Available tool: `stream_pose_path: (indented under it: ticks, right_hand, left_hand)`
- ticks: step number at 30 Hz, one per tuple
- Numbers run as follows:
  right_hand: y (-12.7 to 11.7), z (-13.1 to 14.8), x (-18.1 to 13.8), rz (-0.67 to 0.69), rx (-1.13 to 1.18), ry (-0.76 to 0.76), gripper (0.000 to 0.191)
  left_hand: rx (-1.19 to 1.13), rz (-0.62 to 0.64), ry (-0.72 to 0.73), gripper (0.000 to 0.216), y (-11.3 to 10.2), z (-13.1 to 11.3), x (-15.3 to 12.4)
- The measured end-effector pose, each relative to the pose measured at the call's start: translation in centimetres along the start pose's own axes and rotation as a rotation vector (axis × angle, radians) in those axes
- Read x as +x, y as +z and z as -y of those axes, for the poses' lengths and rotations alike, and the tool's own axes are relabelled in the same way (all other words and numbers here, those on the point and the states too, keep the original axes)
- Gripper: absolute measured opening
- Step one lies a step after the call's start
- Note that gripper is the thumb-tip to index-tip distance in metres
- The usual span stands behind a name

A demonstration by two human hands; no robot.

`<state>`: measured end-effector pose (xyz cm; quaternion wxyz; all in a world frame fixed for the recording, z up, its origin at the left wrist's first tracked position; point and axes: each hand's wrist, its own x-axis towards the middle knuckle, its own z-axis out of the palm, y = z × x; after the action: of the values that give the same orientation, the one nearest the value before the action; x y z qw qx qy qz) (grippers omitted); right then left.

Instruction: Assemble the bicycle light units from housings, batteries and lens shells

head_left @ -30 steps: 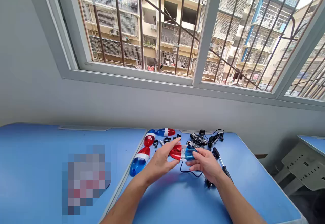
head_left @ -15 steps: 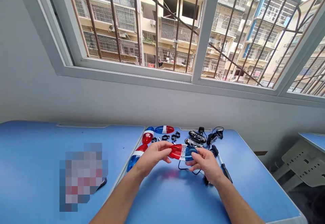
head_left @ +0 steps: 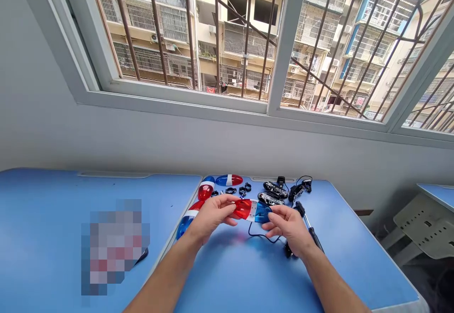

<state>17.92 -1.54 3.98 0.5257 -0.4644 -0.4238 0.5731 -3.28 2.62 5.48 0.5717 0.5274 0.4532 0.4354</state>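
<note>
Between my two hands, above the blue table, is a red, white and blue plastic light cover [head_left: 252, 210], its translucent shell showing ribbed inner surfaces. My left hand [head_left: 213, 216] pinches its red end, thumb in front and fingers behind. At the blue end, the thumb and fingers of my right hand [head_left: 291, 228] are closed on it. A black cable [head_left: 262, 238] curves below the cover toward a small black part [head_left: 288, 250], partly hidden by my right hand. Behind my left wrist lies another red, white and blue cover [head_left: 184, 225], partly covered by the hand.
At the back are two more coloured covers [head_left: 229, 180], black ring clamps [head_left: 244, 189], chrome-and-black light units [head_left: 271, 198] and a wired black part [head_left: 301, 191]. A black-handled screwdriver [head_left: 315, 239] lies right of my right hand. A blurred object [head_left: 115, 247] sits on the left table.
The light cover has tilted slightly and shifted a little to the left between my hands. Both hands keep their hold on its ends.
</note>
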Motion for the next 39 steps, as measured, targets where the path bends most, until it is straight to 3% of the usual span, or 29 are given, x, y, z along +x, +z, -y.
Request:
stream_pose_path:
  ticks: [11,16,23,28,31,39]
  right_hand:
    - [-0.1,-0.2,-0.1,0.022,0.023,-0.042,0.061]
    - [-0.1,0.3,-0.2,0.032,-0.005,-0.064,0.056]
    - [-1.4,1.0,0.0,0.204,-0.086,-0.123,0.043]
    - [-2.3,0.9,0.5,0.25,-0.127,-0.175,0.039]
    - [-2.4,0.8,0.5,0.254,-0.147,-0.206,0.039]
    - [-2.2,0.6,0.3,0.159,-0.193,-0.243,0.046]
  left_hand:
    - [0.038,0.032,0.021,0.042,0.7,-0.3,-0.6]
    - [-0.007,0.143,0.048,0.035,0.5,-0.1,-0.7]
    - [0.091,0.369,0.006,0.036,1.0,-0.6,-1.3]
    - [0.178,0.499,0.061,0.036,1.6,-0.1,-1.3]
    - [0.205,0.468,0.133,0.034,1.9,0.1,-1.4]
    - [0.366,0.238,0.288,0.03,2.8,0.1,-1.8]
